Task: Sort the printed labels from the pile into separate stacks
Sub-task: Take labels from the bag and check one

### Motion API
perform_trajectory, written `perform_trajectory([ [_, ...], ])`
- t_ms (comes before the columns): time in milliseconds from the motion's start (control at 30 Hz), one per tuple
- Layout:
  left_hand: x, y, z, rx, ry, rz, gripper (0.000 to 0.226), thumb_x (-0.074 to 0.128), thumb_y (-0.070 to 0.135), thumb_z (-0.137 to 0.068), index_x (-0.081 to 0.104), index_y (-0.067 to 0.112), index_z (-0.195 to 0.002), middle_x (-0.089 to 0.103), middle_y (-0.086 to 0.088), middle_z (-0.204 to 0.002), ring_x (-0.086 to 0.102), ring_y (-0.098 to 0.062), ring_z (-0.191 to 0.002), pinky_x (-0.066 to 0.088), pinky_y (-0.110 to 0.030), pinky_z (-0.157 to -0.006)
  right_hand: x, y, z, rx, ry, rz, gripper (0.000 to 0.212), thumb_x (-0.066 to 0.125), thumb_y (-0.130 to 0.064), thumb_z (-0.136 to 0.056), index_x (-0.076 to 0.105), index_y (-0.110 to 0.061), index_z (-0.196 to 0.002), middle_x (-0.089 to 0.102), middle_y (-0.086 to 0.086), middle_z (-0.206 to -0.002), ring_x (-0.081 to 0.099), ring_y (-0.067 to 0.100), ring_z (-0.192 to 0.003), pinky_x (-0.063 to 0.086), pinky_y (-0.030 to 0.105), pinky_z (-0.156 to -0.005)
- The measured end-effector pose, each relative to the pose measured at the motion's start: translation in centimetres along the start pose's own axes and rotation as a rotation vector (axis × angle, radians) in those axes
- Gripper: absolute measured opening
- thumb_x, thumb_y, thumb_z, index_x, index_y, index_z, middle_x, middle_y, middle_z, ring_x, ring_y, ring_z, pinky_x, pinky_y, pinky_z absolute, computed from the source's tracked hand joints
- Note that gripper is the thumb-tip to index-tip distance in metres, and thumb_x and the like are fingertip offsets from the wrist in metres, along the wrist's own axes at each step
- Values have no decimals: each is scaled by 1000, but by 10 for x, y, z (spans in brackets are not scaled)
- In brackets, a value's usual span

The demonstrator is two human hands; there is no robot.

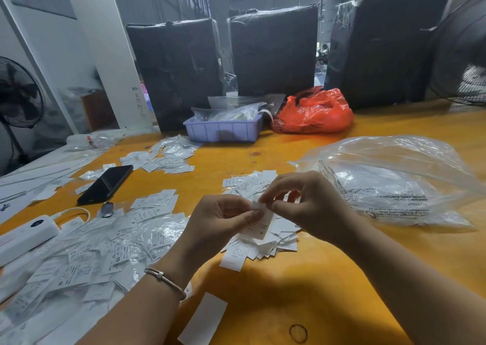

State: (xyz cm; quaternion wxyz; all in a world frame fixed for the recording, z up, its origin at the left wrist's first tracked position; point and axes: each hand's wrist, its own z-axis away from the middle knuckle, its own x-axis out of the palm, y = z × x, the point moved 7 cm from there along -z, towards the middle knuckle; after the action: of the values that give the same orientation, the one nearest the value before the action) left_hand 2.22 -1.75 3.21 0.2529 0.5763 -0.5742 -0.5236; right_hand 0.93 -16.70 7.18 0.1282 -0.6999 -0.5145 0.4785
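Both hands meet over the middle of the yellow table [302,279]. My left hand [218,221] pinches a white printed label [259,225] with thumb and fingers. My right hand [302,202] pinches the same label at its top edge. Under the hands lies a loose pile of labels [263,244]. A wide spread of labels, some in clear sleeves [100,252], covers the table to the left. Smaller groups of labels lie farther back [163,158] and behind the hands [249,181].
A black phone [105,184], a white power bank [23,239], a lilac tray [223,129], a red plastic bag [313,113] and a big clear bag [394,184] sit on the table. Black wrapped bales [273,52] stand behind. A rubber band [298,333] lies near the front edge.
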Motion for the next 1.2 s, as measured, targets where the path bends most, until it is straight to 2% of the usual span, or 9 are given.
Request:
perform_trajectory([
  [133, -1, -2, 0, -18, 15, -18, 20, 74, 26, -73, 77, 9, -83, 77, -4, -82, 73, -13, -80, 55, -20, -67, 6, 7, -1, 83, -104, -122, 21, 64, 1, -81, 78, -14, -80, 70, -2, -85, 62, 8, -80, 45, 15, -67],
  [333, -32, -4, -3, -51, 211, -51, 7, 69, 9, -86, 73, 15, -89, 75, 3, -85, 70, -7, -81, 55, -18, -66, -19, 46, -3, 236, 111, 116, 18, 66, -5, -83, 76, -18, -89, 72, -2, -82, 65, 16, -75, 56, 36, -72],
  [467, -61, -12, 1, -140, 440, -221, 21, 58, 12, -84, 66, 15, -64, 63, 1, -60, 57, -13, -60, 45, -28, -55, -2, 59, 2, 293, -98, 318, 27, 73, -7, -77, 72, -23, -98, 68, -7, -94, 61, 8, -87, 54, 34, -80],
  [567, -67, -20, 3, -253, 416, -398, 18, 43, 23, -65, 49, 17, -49, 44, 6, -44, 39, -17, -50, 30, -33, -53, 14, 50, 4, 198, -216, 201, 30, 83, -21, -71, 72, -26, -98, 65, -12, -98, 57, 3, -94, 46, 22, -77],
  [767, -62, -34, 2, -409, 283, -818, 20, 46, 19, -68, 62, 8, -61, 51, 0, -61, 38, -18, -61, 26, -28, -54, 40, 29, 7, -25, -304, 328, 23, 81, -38, -70, 73, -28, -89, 61, -16, -99, 48, 3, -99, 44, 28, -83],
  [867, -55, -32, -3, -340, 249, -926, 15, 55, 15, -78, 69, 20, -77, 59, 8, -91, 48, -18, -95, 42, -31, -68, 40, 25, 7, -61, -263, 334, 6, 78, -27, -76, 75, -24, -80, 62, -15, -93, 49, 2, -93, 45, 28, -77],
  [1000, -32, -17, -7, -88, 164, -709, 17, 57, 28, -84, 67, 31, -97, 55, 19, -109, 43, -5, -112, 38, -30, -90, 24, 25, 2, 40, -118, 49, 5, 77, -14, -76, 73, -15, -73, 68, -3, -82, 56, 8, -79, 40, 20, -65],
  [1100, -13, -12, -6, -66, 25, -359, 32, 55, 50, -82, 71, 30, -103, 64, 19, -109, 55, 4, -107, 47, -26, -90, 8, 27, 0, 148, -2, -347, 5, 72, -2, -79, 72, -4, -75, 68, 4, -69, 58, 9, -65, 42, 21, -59],
  [1200, 2, -7, -2, -63, -97, -202, 42, 69, 53, -80, 72, 19, -105, 74, 7, -101, 68, -4, -98, 55, -27, -87, 8, 29, 1, 188, -6, -493, 3, 68, 4, -81, 68, 5, -79, 67, 2, -63, 57, 4, -55, 43, 13, -52],
])
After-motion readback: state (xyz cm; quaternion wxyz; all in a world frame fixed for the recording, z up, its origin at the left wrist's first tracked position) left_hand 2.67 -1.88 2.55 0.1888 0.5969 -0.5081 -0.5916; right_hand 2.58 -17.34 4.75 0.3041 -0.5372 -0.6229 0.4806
